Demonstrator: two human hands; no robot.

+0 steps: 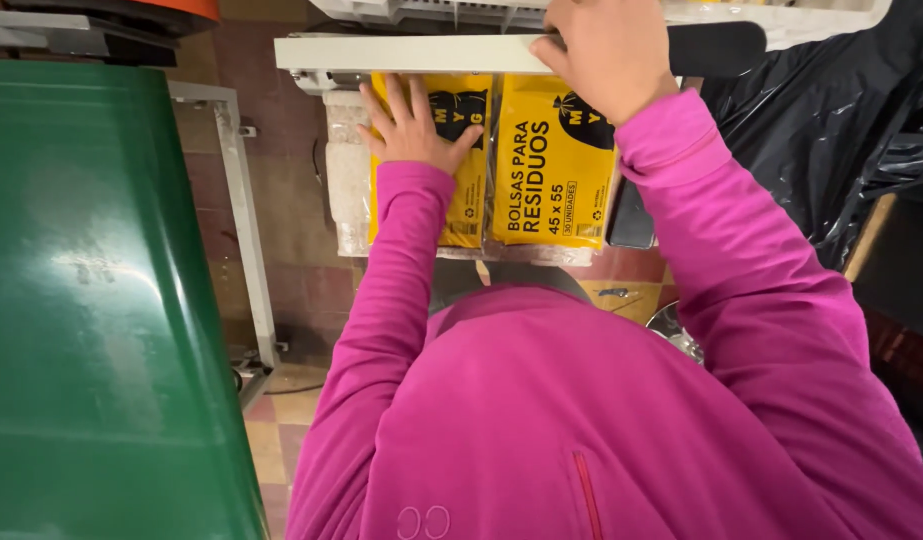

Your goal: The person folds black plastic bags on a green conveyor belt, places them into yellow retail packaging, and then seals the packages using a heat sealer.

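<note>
**Two hands working over two yellow packs**

A person in a pink top (581, 420) is leaning forward, and both pink sleeves are reaching away from the body. Beside them, on the left, a big green surface (101, 300) is shining in the light. The floor (281, 420) below is showing pink and yellow tiles.

Further out, two yellow packs are lying side by side, touching each other, on a pale platform (346, 180) under a white bar. The left hand (413, 128) is lying flat on the left yellow pack (469, 195), with its fingers spread apart and pressing down. It is not pinching anything. The right yellow pack (551, 175) is sitting just beside it, with nothing on top of it, and black marks are showing on its front.

Further still, the right hand (609, 50) is curling over the white bar (411, 52) above the packs. Its fingers are pressed together around the bar's edge, gripping it.

On the far right, black plastic sheet (831, 110) is bunching up in shiny folds.
</note>
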